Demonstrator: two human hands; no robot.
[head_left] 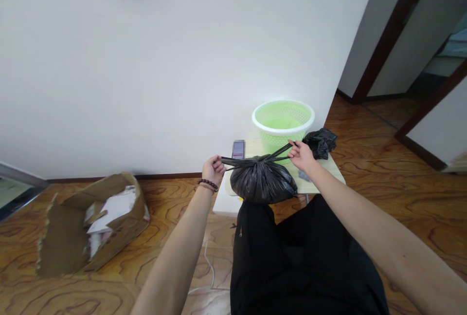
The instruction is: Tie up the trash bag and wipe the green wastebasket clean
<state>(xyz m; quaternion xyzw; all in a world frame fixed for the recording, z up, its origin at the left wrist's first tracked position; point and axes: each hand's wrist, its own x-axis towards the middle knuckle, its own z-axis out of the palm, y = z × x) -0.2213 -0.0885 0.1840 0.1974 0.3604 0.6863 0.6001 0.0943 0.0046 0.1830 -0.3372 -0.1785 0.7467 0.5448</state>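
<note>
A full black rubbish bag [261, 180] sits at the near edge of a small light table [330, 171]. My left hand [213, 169] is closed on the bag's left tie end, pulled out to the left. My right hand [301, 155] is closed on the right tie end, drawn up and to the right. The two strips are stretched taut from the knot at the bag's top. A bead bracelet circles my left wrist.
A light green plastic basket [283, 121] stands on the table by the wall. A crumpled black bag [320, 142] lies beside it, a phone [238, 149] to the left. A torn cardboard box [91, 222] with paper lies on the wood floor at left. A doorway opens at right.
</note>
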